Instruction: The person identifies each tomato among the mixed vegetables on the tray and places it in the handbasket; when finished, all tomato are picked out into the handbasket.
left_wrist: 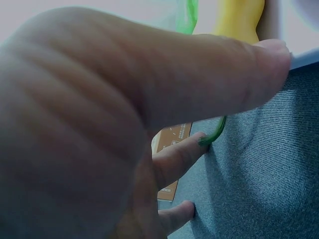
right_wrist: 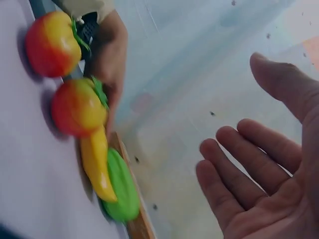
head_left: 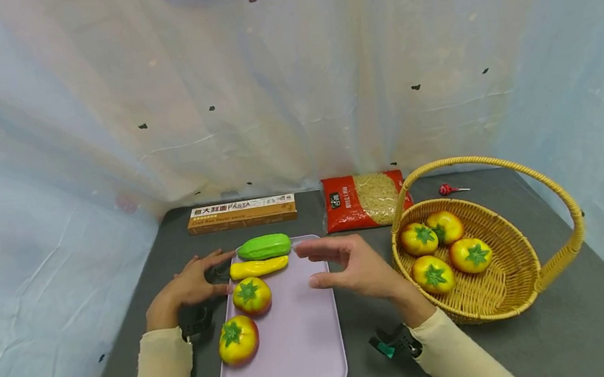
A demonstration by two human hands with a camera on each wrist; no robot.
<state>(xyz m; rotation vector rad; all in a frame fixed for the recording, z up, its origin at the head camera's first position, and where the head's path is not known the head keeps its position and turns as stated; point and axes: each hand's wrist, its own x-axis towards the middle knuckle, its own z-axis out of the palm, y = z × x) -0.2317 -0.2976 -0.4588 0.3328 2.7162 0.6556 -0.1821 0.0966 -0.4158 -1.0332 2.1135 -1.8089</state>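
Of 6 fruits, 2 (head_left: 252, 296) rest on the tray (head_left: 306, 339) and 4 lie in the basket (head_left: 495, 284). The gourd (head_left: 264, 247) and pepper (head_left: 259, 268) are on the tray's far part; the arrangement appears partly complete. The right hand (head_left: 348, 264), relaxed, holds nothing above the tray. The left hand (head_left: 192, 284), fingers spread, is at its left edge; contact with the gourd is unclear.

Left hand (head_left: 191, 282): partly tucked behind a red-yellow fruit (right_wrist: 77, 107), right-wrist view
Right hand (right_wrist: 269, 184): chopped off by that view's right edge
Yellow vegetable (left_wrist: 239, 17): cut off up top, left-wrist view, kinda blurry
Red bag (head_left: 338, 187): printed too tiny to fully read
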